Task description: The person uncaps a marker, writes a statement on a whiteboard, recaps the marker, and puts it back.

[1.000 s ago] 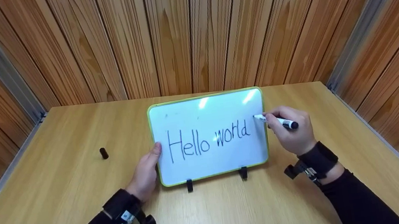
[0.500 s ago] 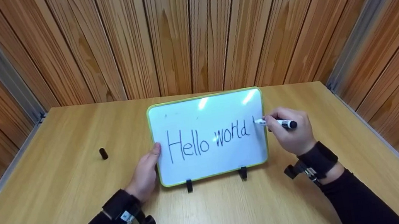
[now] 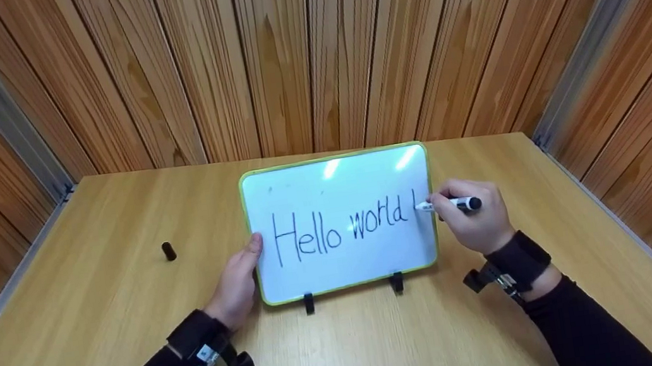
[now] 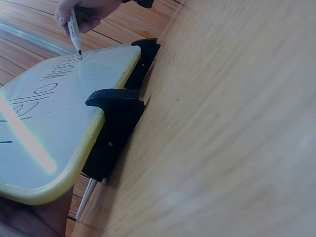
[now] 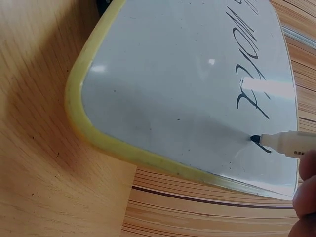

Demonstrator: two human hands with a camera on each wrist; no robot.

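A whiteboard [image 3: 344,263] with a yellow-green rim leans on a black stand [image 4: 116,133], "Hello world" and a short upright stroke written across it in black. My left hand [image 3: 237,285] grips the board's left edge, thumb on the front; its other fingers are hidden behind. Between the thumb and fingers of my right hand [image 3: 478,216] is a white marker [image 3: 463,202] with a black end. In the right wrist view the black tip of the marker [image 5: 279,141] touches the board at the lower end of the stroke, right of the "d".
A black marker cap [image 3: 169,251] stands or lies on the wooden table [image 3: 350,358], left of the board. Wood-panelled walls [image 3: 276,56] rise behind the table and at both sides. Two stand hooks [image 3: 309,303] jut out below the board's lower edge.
The marker tip has moved down the board in my right hand, leaving a short black upright stroke after "world". My left hand has stayed on the board's edge.
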